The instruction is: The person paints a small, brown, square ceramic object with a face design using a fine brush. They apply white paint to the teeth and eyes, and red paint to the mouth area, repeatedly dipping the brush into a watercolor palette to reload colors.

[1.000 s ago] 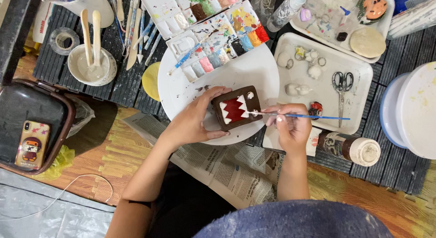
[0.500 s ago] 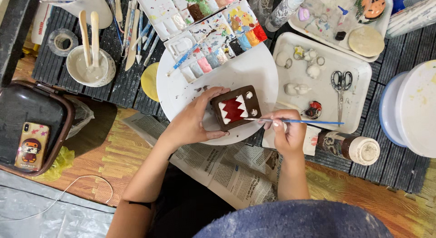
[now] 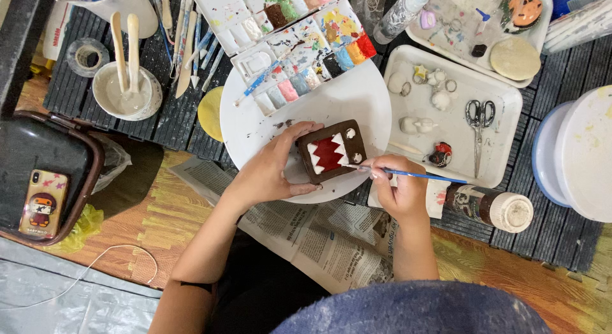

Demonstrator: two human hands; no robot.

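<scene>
My left hand (image 3: 277, 168) grips a brown clay figure (image 3: 331, 150) with a red mouth, white jagged teeth and two white eyes, holding it over a round white plate (image 3: 357, 98). In my right hand (image 3: 398, 190) is a thin blue-handled paintbrush (image 3: 424, 176); its tip touches the figure's right edge, near the teeth. A paint palette (image 3: 299, 59) with many colour wells lies at the plate's far side.
A white tray (image 3: 503, 149) to the right holds scissors (image 3: 478, 120) and small clay pieces. A jar (image 3: 494, 206) lies by my right wrist. Newspaper (image 3: 325, 235) covers the floor below. At left are a bowl with wooden tools (image 3: 127, 85) and a phone (image 3: 41, 203) on a bag.
My right hand has shifted slightly, bringing the brush tip from the figure's middle to its right edge. The left hand keeps the figure nearly still.
</scene>
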